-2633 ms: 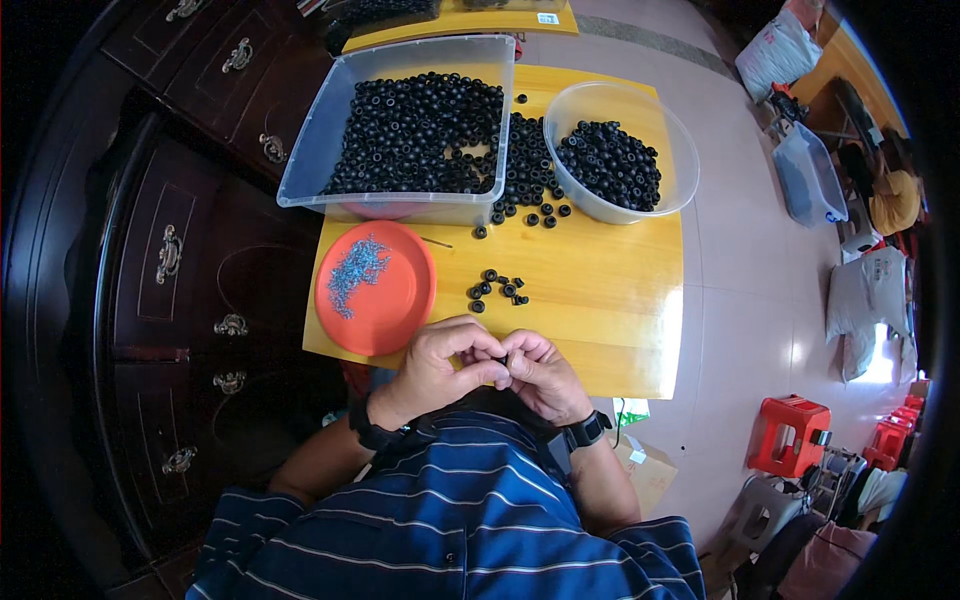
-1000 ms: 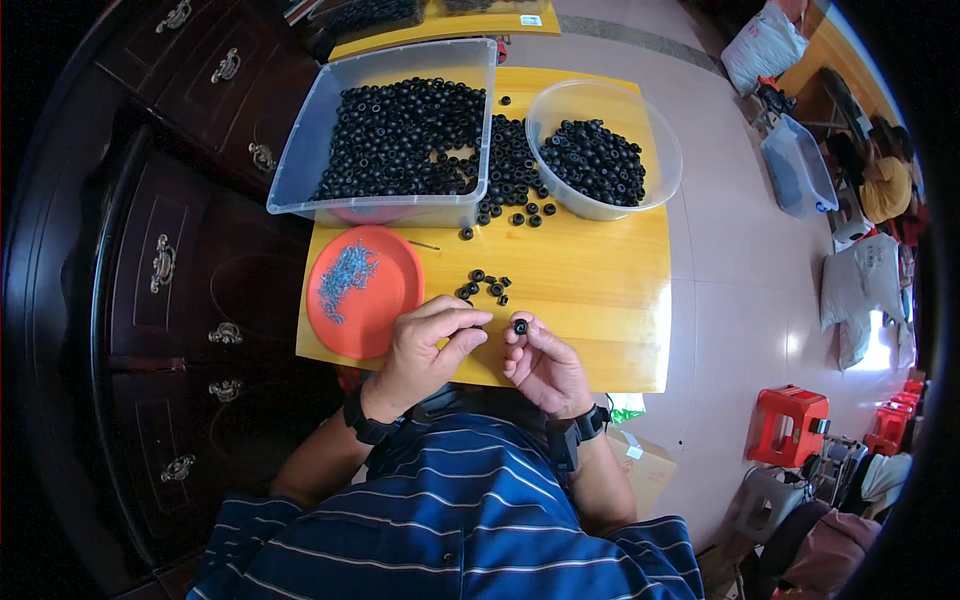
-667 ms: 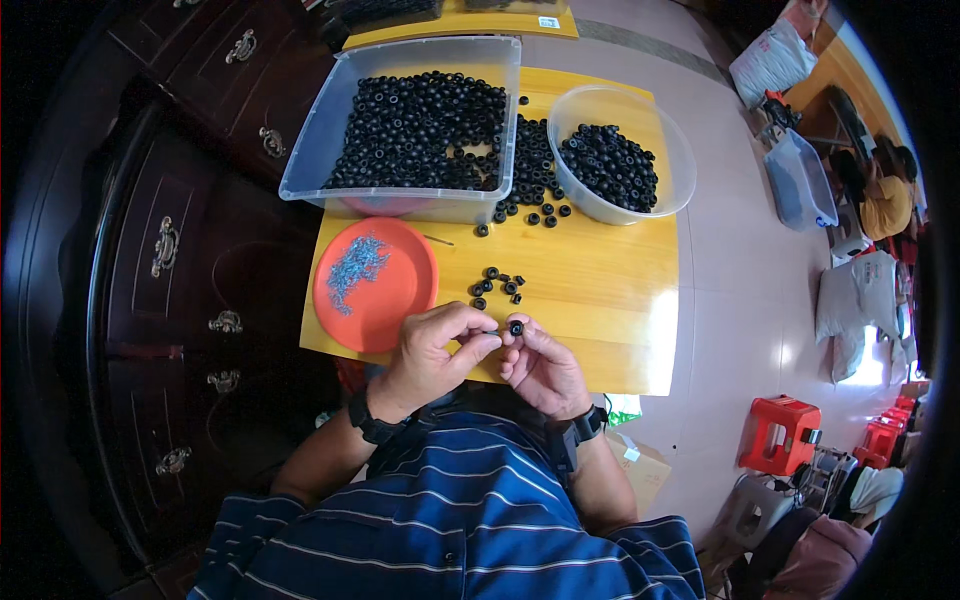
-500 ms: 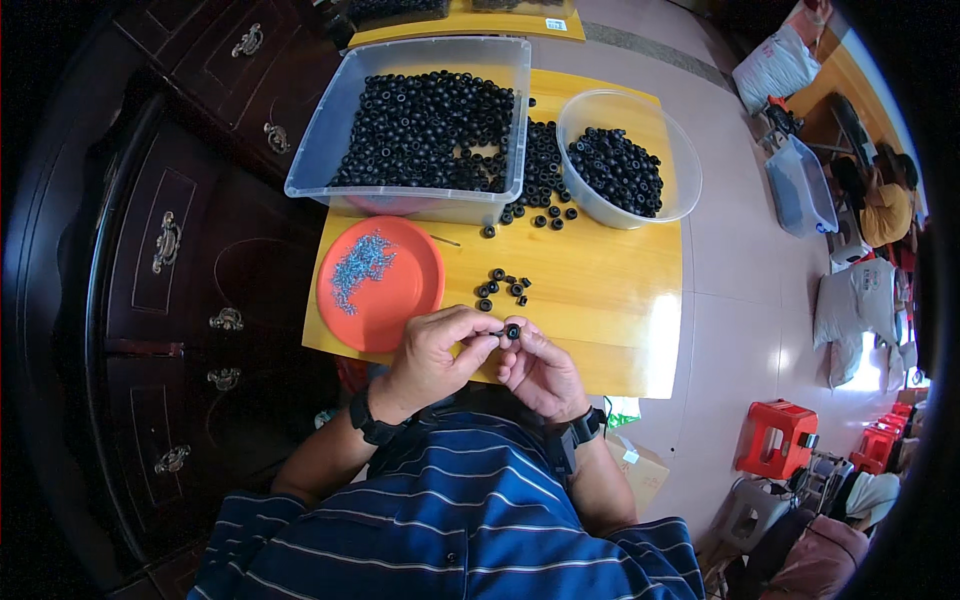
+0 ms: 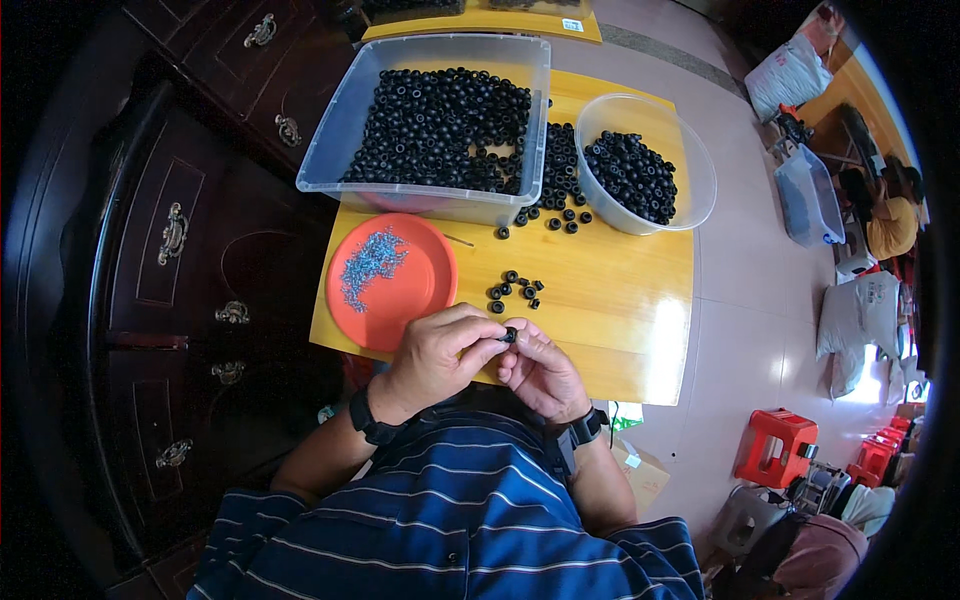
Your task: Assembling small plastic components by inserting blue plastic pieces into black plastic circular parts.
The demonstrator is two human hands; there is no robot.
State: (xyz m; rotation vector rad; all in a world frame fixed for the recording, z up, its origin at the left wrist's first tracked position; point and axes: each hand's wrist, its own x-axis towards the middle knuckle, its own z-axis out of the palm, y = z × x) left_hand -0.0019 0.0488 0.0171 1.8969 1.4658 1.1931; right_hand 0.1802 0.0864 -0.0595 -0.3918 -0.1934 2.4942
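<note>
Both hands meet over the table's near edge at a small round black part [image 5: 510,335] with a hollow in it. The thumb and forefinger of my left hand [image 5: 440,352] are pinched at its left side; anything smaller between those fingertips is hidden. My right hand [image 5: 545,374] grips the part from the right, its other fingers curled. Just beyond the fingertips lie several loose black parts [image 5: 511,277], some ring-shaped, some smaller. Left of them sits a round orange-red plate [image 5: 425,290] with a heap of small silvery metal pieces [image 5: 373,262] on it.
A large clear bin [image 5: 425,50] full of black round parts stands at the back of the yellow table [image 5: 620,310]. Right of it is a round clear tub [image 5: 700,185] with more, and loose ones lie between. Dark drawers [image 5: 150,240] border the left; a red stool [image 5: 775,448] is on the floor.
My left fingertips have closed in on the black part, which has tilted so its hollow shows less. The whole view has shifted slightly, moving the table a little to the right.
</note>
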